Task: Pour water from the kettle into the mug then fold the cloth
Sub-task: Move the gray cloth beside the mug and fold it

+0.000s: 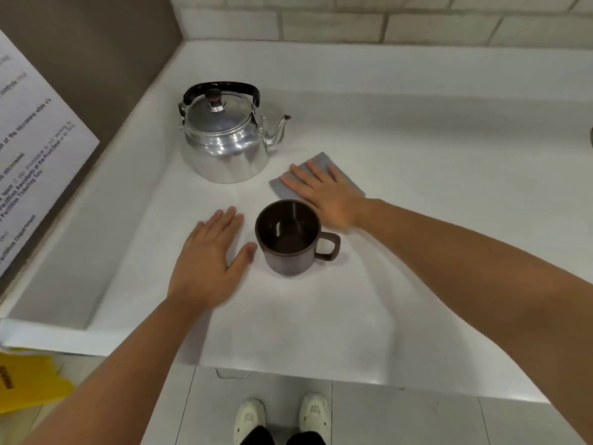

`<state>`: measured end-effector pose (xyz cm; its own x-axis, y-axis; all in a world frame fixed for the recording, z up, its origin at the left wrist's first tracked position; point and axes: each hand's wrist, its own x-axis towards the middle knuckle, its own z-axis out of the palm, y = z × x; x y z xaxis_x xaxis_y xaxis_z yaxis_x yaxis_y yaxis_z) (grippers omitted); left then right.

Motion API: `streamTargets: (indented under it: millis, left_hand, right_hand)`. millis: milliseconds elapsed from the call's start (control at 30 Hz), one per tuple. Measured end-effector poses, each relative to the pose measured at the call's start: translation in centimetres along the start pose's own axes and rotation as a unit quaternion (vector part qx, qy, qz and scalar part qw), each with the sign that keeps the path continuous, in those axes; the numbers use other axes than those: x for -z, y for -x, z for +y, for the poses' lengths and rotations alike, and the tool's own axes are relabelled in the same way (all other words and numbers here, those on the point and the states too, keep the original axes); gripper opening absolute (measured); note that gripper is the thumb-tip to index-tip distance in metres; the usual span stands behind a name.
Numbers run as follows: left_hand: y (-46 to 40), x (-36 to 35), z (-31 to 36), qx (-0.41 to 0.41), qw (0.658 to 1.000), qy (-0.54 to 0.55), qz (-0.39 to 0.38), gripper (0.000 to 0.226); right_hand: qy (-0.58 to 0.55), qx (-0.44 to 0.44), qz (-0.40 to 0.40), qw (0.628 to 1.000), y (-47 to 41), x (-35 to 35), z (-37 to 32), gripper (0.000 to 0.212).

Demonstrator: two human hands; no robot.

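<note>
The right hand [324, 195] is lying flat, fingers spread, on the grey cloth [322, 162], hiding most of it, beside the kettle [224, 142]. The left hand [208, 261] is hovering open and slightly blurred, gripping nothing, just left of the brown mug [293, 236] on the white table [449, 155]. A printed notice [32, 149] is hanging on the left wall, its text partly cut off.

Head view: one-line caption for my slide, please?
Right hand flat on the grey cloth, left hand open beside the brown mug, metal kettle behind.
</note>
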<state>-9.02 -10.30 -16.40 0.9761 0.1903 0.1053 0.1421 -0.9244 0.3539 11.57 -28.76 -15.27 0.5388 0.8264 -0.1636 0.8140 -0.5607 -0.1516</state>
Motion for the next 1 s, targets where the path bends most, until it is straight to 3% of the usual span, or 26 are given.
streamTargets:
  millis: [67,233,400,567,667,867,1000]
  left_hand:
    - [0.0,0.0,0.0,0.001,1.000,-0.001,0.001,0.065]
    - [0.1,0.1,0.1,-0.002,1.000,-0.006,0.002,0.065]
    - [0.2,0.1,0.3,-0.006,1.000,-0.013,-0.012,0.063]
    - [0.3,1.1,0.0,-0.020,0.998,0.034,-0.045,0.060]
    - [1.0,2.1,-1.3,-0.037,0.996,0.055,-0.066,0.054]
    - [4.4,4.4,-4.9,-0.020,0.991,0.111,-0.073,0.037]
    - [5.6,6.1,-5.8,0.008,0.985,0.173,-0.009,0.031]
  right_hand:
    - [-0.002,0.009,0.005,1.000,1.2,0.1,1.3,0.061]
    - [-0.027,-0.244,0.048,0.968,8.0,-0.9,4.0,0.062]
    - [-0.061,-0.319,0.072,0.943,17.8,-3.8,-2.4,0.063]
    - [-0.069,-0.310,0.069,0.946,21.3,-5.6,-13.1,0.066]
    - [-0.086,-0.258,0.071,0.960,19.8,-6.1,-18.2,0.064]
    - [-0.088,-0.105,0.064,0.989,12.2,-6.5,-25.9,0.063]
    - [-0.103,-0.107,0.029,0.988,4.6,-4.6,-27.2,0.063]
